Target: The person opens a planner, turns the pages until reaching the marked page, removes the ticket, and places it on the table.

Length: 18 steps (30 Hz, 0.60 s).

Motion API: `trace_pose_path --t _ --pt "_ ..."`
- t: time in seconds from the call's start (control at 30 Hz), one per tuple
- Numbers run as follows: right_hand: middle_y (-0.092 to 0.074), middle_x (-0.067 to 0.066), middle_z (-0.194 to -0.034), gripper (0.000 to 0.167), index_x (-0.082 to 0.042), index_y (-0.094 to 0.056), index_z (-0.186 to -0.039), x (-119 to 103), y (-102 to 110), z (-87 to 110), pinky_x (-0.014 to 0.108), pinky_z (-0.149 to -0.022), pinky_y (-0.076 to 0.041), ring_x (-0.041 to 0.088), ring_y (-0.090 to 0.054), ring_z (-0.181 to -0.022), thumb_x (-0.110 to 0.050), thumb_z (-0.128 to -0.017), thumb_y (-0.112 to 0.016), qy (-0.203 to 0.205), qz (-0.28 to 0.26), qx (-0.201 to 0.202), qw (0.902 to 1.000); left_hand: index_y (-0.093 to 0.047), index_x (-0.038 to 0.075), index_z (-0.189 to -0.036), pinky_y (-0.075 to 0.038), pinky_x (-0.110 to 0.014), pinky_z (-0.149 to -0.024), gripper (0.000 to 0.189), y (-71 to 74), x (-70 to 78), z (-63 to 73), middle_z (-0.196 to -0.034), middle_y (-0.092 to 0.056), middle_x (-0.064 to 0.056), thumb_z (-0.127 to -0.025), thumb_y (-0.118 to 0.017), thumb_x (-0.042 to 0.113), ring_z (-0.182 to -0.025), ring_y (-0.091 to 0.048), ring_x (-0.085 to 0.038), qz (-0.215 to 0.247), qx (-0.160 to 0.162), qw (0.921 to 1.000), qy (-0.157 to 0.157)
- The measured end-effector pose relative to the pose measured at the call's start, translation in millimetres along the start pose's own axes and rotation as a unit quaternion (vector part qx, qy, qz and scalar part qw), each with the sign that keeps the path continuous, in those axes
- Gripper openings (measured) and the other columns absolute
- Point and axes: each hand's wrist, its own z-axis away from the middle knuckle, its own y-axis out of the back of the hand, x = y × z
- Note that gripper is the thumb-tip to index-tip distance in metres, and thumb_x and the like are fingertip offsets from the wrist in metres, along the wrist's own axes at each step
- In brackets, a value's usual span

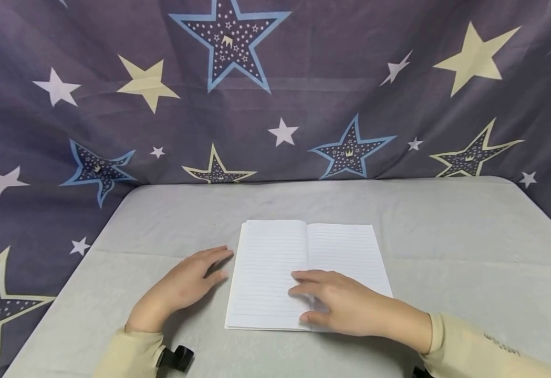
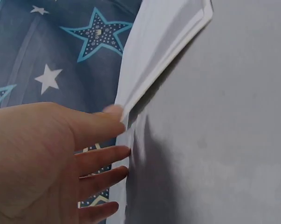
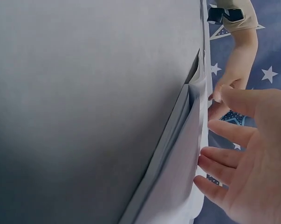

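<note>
A lined notebook (image 1: 268,262) lies open flat, its white ruled pages showing no writing that I can make out. My right hand (image 1: 355,304) is over the lower part of the notebook near the center fold, fingers spread and slightly bent, holding nothing. Whether its fingertips touch the paper is hard to tell. Beside the left edge of the notebook is my left hand (image 1: 180,286), its fingers extended loosely and nothing in its grasp. The left wrist view shows the thumb of the left hand (image 2: 42,158) close to the corner of the notebook (image 2: 163,46); contact is unclear.
A pale grey cloth covers the table (image 1: 450,231), which has rounded far corners. Behind it and along the sides hangs a dark curtain (image 1: 327,47) printed with stars. A black strap device (image 1: 180,358) sits on the left wrist.
</note>
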Motion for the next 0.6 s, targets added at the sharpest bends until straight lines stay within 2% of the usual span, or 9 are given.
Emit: trace_pose_path --t 0.1,0.17,0.27,0.37,0.5,0.6 --pt "-0.05 0.005 -0.148 0.042 -0.013 -0.065 -0.13 1 0 0.8 0.045 -0.109 -0.04 0.021 -0.045 -0.136 -0.033 -0.093 -0.07 0.012 0.006 0.0 0.9999 -0.046 0.006 -0.148 -0.028 -0.058 -0.113 0.048 -1.6 6.2 -0.2 -0.153 -0.039 -0.017 -0.105 -0.049 0.027 -0.141 -0.035 -0.039 0.013 0.01 0.9999 0.003" --pt "-0.049 0.005 -0.148 0.042 -0.013 -0.065 -0.13 1 0 1.1 0.046 -0.109 -0.04 0.022 -0.045 -0.136 -0.032 -0.093 -0.07 0.016 0.008 -0.002 0.9998 -0.043 0.007 -0.15 -0.027 -0.058 -0.114 0.052 -3.2 12.1 -0.1 -0.156 -0.036 -0.016 -0.104 -0.051 0.031 -0.142 -0.033 -0.038 0.017 0.01 0.9998 -0.003" --pt "-0.048 0.004 -0.149 0.041 -0.014 -0.064 -0.131 3 0 1.6 0.047 -0.109 -0.039 0.022 -0.044 -0.137 -0.031 -0.093 -0.069 0.017 -0.002 -0.008 0.9998 -0.042 0.009 -0.151 -0.026 -0.059 -0.114 0.066 -7.3 19.6 0.2 -0.158 -0.032 -0.014 -0.097 -0.062 0.041 -0.143 -0.03 -0.039 0.015 -0.007 0.9997 -0.018" --pt "-0.046 0.003 -0.15 0.04 -0.016 -0.063 -0.132 6 2 5.5 0.048 -0.109 -0.039 0.023 -0.043 -0.137 -0.032 -0.095 -0.066 0.022 -0.021 -0.01 0.9995 -0.042 0.011 -0.151 -0.026 -0.061 -0.113 0.079 -11.7 22.9 0.6 -0.159 -0.03 -0.012 -0.087 -0.072 0.046 -0.144 -0.029 -0.039 0.004 -0.038 0.9988 -0.029" --pt "-0.048 0.003 -0.149 0.039 -0.019 -0.063 -0.132 15 7 22.0 0.05 -0.108 -0.04 0.025 -0.044 -0.137 -0.036 -0.098 -0.062 0.024 -0.039 0.01 0.9989 -0.044 0.012 -0.15 -0.026 -0.063 -0.112 0.086 -14.9 22.7 0.3 -0.16 -0.03 -0.012 -0.08 -0.08 0.045 -0.144 -0.027 -0.039 -0.003 -0.061 0.9976 -0.033" --pt "-0.049 0.003 -0.148 0.04 -0.019 -0.062 -0.132 28 12 38.8 0.05 -0.106 -0.041 0.027 -0.046 -0.135 -0.038 -0.097 -0.063 0.02 -0.035 0.037 0.9985 -0.044 0.012 -0.15 -0.025 -0.063 -0.113 0.087 -15.0 21.2 -0.3 -0.159 -0.031 -0.011 -0.078 -0.081 0.045 -0.145 -0.027 -0.038 -0.004 -0.062 0.9975 -0.034"
